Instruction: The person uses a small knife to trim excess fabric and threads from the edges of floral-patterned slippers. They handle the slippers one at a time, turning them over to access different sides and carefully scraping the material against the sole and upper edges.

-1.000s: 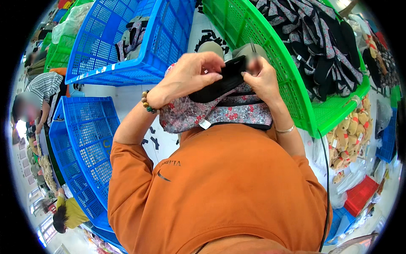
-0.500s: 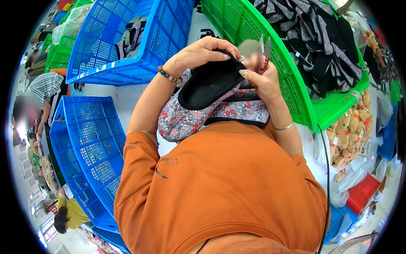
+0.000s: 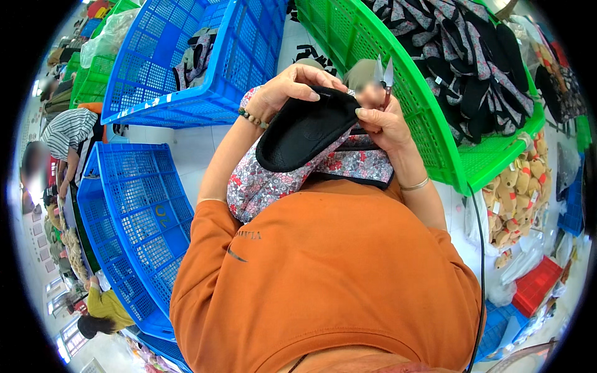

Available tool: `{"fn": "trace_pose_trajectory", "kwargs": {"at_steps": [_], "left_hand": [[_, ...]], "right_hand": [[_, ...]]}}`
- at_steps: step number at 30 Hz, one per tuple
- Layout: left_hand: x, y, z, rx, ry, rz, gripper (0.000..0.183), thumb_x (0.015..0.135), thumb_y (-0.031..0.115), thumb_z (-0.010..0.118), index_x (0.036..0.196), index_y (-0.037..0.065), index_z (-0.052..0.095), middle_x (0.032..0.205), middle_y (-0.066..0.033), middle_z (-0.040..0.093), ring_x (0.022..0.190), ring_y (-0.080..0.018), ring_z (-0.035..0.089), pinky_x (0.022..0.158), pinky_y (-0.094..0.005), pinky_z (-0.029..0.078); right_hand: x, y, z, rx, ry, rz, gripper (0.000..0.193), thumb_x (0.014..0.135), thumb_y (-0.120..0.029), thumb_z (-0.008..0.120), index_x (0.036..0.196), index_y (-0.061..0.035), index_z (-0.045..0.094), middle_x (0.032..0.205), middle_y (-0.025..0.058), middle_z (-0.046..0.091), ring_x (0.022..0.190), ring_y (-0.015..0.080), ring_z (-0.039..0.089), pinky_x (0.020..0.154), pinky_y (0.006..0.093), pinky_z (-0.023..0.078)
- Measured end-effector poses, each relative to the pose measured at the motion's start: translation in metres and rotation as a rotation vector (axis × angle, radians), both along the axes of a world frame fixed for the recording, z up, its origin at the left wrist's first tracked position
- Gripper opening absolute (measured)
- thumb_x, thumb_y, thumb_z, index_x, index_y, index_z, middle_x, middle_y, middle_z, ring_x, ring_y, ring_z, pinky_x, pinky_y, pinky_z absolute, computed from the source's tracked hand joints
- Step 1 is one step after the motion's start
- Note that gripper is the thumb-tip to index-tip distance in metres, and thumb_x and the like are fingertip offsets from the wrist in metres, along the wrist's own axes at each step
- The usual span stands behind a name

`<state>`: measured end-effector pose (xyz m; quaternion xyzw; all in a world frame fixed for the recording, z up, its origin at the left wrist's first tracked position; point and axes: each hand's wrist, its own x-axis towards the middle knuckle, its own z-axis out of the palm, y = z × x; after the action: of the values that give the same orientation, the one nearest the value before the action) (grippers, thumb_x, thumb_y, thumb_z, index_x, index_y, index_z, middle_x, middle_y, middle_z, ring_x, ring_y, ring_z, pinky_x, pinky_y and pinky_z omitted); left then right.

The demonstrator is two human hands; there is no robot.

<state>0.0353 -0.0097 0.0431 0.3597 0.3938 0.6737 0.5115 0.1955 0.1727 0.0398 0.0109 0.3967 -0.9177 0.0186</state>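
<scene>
A slipper-like fabric piece [image 3: 301,140], black on its oval face and floral in grey and red at its side, is held in front of my chest. My left hand [image 3: 292,93] is closed on its far edge, thumb on the black face. With thumb and fingers, my right hand [image 3: 390,127] pinches the right end of the same piece. It also keeps a pair of thread snips [image 3: 387,81] in its grip, blades pointing up and apart. Another floral piece with black edging [image 3: 359,165] lies under the held one, against my orange shirt.
A green crate [image 3: 429,140] at the right holds a heap of similar floral and black pieces. Blue crates [image 3: 168,102] stand at the left, the far one with a few pieces inside. Plush toys [image 3: 513,199] lie at the far right. Other people work at the left.
The slipper-like piece has shifted slightly left, and more of its black face shows. My left hand has moved a little left and down. The snips stay in my right hand.
</scene>
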Motion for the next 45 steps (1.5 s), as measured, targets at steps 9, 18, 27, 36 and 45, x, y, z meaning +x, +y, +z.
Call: {"fn": "trace_pose_trajectory", "kwargs": {"at_steps": [9, 18, 27, 36, 45], "left_hand": [[0.020, -0.001, 0.017, -0.059, -0.034, 0.174, 0.010, 0.078, 0.001, 0.063, 0.087, 0.001, 0.067, 0.107, -0.0136, 0.065, 0.103, -0.0197, 0.058, 0.094, -0.0293, 0.042], [-0.001, 0.017, 0.039, -0.212, 0.202, 0.153, 0.017, 0.081, 0.007, 0.060, 0.094, -0.002, 0.067, 0.095, -0.0036, 0.065, 0.084, -0.0065, 0.056, 0.077, -0.0202, 0.044], [0.023, 0.023, 0.052, -0.379, 0.321, 0.159, 0.009, 0.081, 0.005, 0.062, 0.087, -0.001, 0.063, 0.097, -0.0031, 0.061, 0.091, -0.0093, 0.054, 0.080, -0.0216, 0.042], [0.029, 0.031, 0.056, -0.519, 0.526, 0.145, 0.012, 0.082, 0.003, 0.058, 0.092, 0.000, 0.063, 0.083, 0.0035, 0.058, 0.077, -0.0038, 0.049, 0.069, -0.0185, 0.039], [0.027, 0.030, 0.064, -0.457, 0.460, 0.161, 0.014, 0.082, 0.001, 0.057, 0.094, -0.001, 0.063, 0.086, 0.0023, 0.059, 0.081, -0.0051, 0.050, 0.073, -0.0196, 0.040]], "right_hand": [[-0.006, 0.003, -0.005, -0.003, -0.001, 0.009, 0.022, 0.074, 0.005, 0.068, 0.092, -0.0042, 0.062, 0.069, -0.0036, 0.054, 0.050, 0.0019, 0.039, 0.042, 0.0167, 0.026], [-0.024, -0.003, -0.007, 0.585, 0.076, -0.301, 0.028, 0.071, 0.000, 0.069, 0.096, -0.0053, 0.059, 0.080, -0.0074, 0.054, 0.059, -0.0004, 0.037, 0.053, 0.0175, 0.031], [-0.007, -0.005, 0.008, 0.795, 0.135, -0.390, 0.024, 0.076, -0.008, 0.073, 0.097, -0.0053, 0.063, 0.082, -0.0042, 0.057, 0.059, 0.0014, 0.038, 0.050, 0.0186, 0.030], [-0.013, -0.006, 0.010, 1.125, 0.425, -0.619, 0.015, 0.080, -0.008, 0.070, 0.090, -0.0013, 0.062, 0.087, 0.0090, 0.061, 0.065, 0.0198, 0.057, 0.056, 0.0281, 0.045], [-0.017, -0.010, 0.010, 1.258, 0.488, -0.742, 0.017, 0.084, -0.010, 0.065, 0.095, -0.0024, 0.055, 0.093, 0.0128, 0.060, 0.068, 0.0297, 0.060, 0.057, 0.0341, 0.048]]}}
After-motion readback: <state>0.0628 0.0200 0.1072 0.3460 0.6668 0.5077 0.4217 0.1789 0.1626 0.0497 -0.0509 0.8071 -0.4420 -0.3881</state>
